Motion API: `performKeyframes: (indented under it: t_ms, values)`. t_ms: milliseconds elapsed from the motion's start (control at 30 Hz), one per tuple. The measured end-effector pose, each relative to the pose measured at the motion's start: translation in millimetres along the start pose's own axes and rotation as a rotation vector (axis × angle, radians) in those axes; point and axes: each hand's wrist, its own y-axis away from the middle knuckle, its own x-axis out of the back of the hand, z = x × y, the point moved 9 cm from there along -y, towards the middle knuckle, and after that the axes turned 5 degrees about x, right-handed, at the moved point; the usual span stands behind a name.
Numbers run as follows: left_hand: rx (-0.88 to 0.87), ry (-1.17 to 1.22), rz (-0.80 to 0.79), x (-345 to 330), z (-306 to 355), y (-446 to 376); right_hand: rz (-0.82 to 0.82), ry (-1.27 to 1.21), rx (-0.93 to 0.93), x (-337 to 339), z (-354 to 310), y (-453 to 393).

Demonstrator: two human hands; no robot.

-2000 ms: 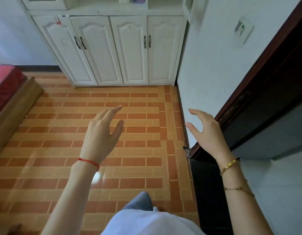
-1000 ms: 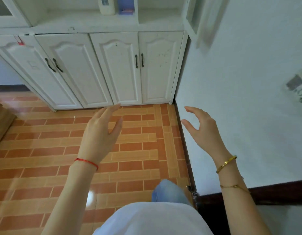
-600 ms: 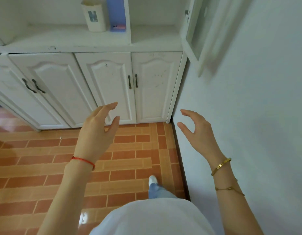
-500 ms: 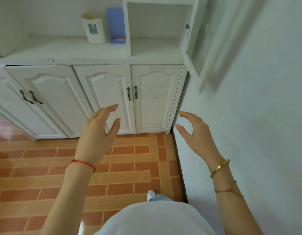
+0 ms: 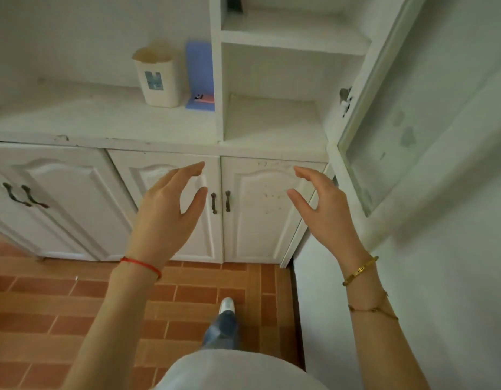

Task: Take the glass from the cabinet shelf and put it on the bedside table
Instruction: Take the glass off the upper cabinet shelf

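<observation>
left hand: raised before white wooden cabinet, palm inward, fingers spread wide, holding nothing | right hand: mirrored at same height, fingers wide, empty, well apart from left | glass: cannot tell where; cream paper cup stood on cabinet shelf beside blue box

Dark item on upper shelf — cut off by top edge; cabinet door blurred.
</observation>
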Motion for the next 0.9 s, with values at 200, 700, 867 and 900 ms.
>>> performKeyframes:
  t_ms: [200, 700, 867, 900]
  values:
    - [-0.07, 0.044, 0.024, -20.9, 7.0, -112.5, 0.073, -0.005, 0.022, 1.1, 20.4, -108.5]
    - [-0.418, 0.084, 0.212, 3.3, 103.9, -329.8, 0.426, 0.043, 0.334, 101.8, -41.6, -311.0]
    - [-0.51, 0.123, 0.268, 20.3, 136.2, -357.3, 0.479, 0.079, 0.405, 136.5, -62.5, -339.6]
    - [-0.523, 0.121, 0.291, 24.9, 141.0, -360.8, 0.488, 0.084, 0.417, 142.3, -64.9, -344.0]
